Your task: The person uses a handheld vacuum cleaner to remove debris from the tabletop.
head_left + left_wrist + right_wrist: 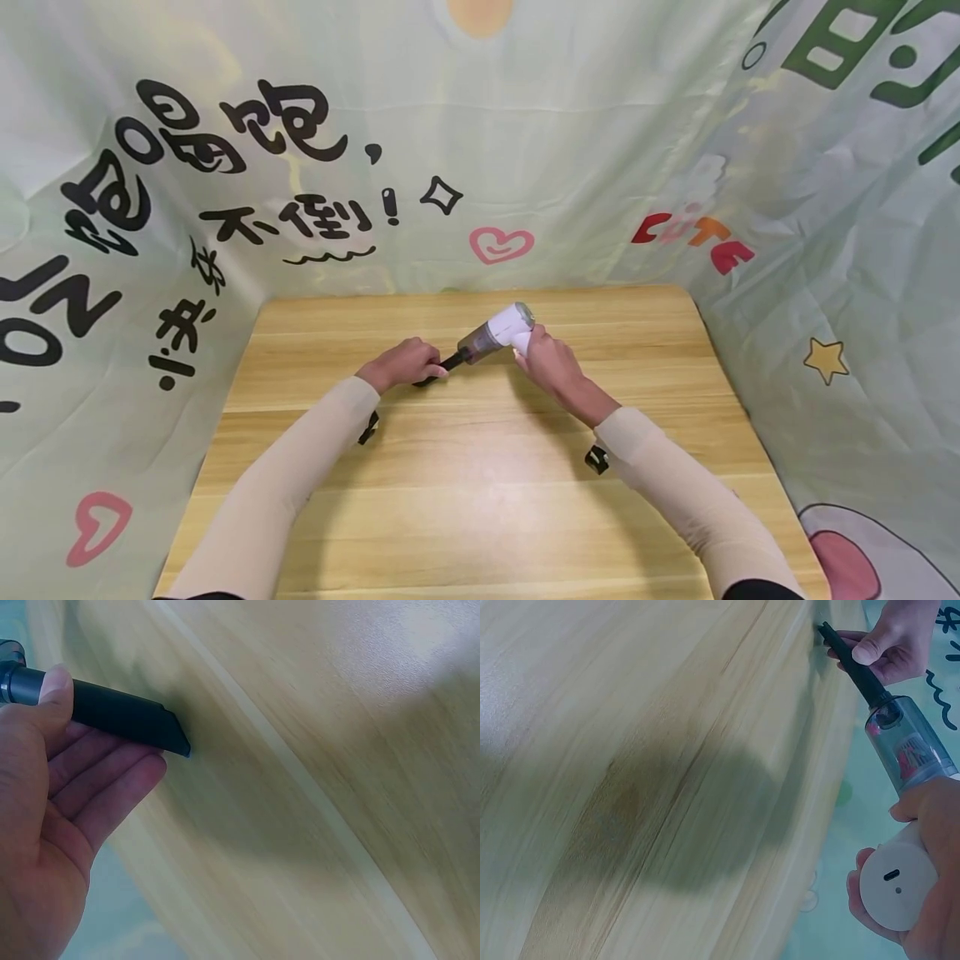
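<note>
A white handheld vacuum cleaner (504, 326) with a clear, tinted dust cup is held above the wooden table. My right hand (551, 364) grips its white handle; in the right wrist view the round handle end (897, 886) shows a small slot and a dot. A black crevice nozzle (124, 712) with a slanted tip sticks out of the dust cup (909, 742). My left hand (408, 364) pinches that nozzle, thumb on top and fingers beneath, as the left wrist view shows. Something pink is visible inside the cup.
The wooden table (487, 500) has a far edge against a printed fabric backdrop (570, 150). More of this fabric hangs at the left and right sides. Small black wrist devices (597, 459) sit below both forearms.
</note>
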`<state>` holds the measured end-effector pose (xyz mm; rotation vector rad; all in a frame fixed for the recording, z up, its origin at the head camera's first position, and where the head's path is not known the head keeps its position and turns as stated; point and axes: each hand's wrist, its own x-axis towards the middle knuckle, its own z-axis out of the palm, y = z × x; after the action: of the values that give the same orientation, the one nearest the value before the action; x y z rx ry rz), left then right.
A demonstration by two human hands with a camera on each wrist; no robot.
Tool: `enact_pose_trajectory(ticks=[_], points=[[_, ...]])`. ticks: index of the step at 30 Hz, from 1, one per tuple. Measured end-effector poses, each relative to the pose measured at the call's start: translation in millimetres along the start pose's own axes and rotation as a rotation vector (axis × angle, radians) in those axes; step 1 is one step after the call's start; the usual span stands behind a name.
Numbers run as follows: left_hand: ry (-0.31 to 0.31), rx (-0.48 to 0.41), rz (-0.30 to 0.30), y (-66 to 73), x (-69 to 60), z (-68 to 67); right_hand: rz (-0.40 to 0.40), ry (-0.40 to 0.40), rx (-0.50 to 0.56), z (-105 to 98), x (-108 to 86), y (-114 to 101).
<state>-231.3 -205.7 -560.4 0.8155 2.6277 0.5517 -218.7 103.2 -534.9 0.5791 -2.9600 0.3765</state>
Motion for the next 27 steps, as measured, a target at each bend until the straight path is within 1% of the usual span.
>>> enact_pose_trajectory(ticks=[6, 12, 16, 22, 27], points=[[-0.008, -0.017, -0.016, -3.4, -2.4, 0.5, -0.003, 0.007, 0.002, 0.2, 0.5, -3.4], [-0.004, -0.010, -0.030, -5.9, -4.5, 0.6, 0.008, -0.016, 0.019, 1.3, 1.2, -6.6], [-0.004, -0.008, -0.037, -7.0, -5.9, 0.7, 0.000, -0.020, 0.012, 3.2, 1.4, -7.6], [-0.003, -0.007, -0.038, -9.4, -7.7, 2.2, 0.001, -0.032, 0.023, 5.7, 1.2, -8.3], [0.003, -0.001, -0.036, -10.5, -9.0, 2.0, 0.003, -0.027, 0.028, 6.5, 0.8, -9.0]])
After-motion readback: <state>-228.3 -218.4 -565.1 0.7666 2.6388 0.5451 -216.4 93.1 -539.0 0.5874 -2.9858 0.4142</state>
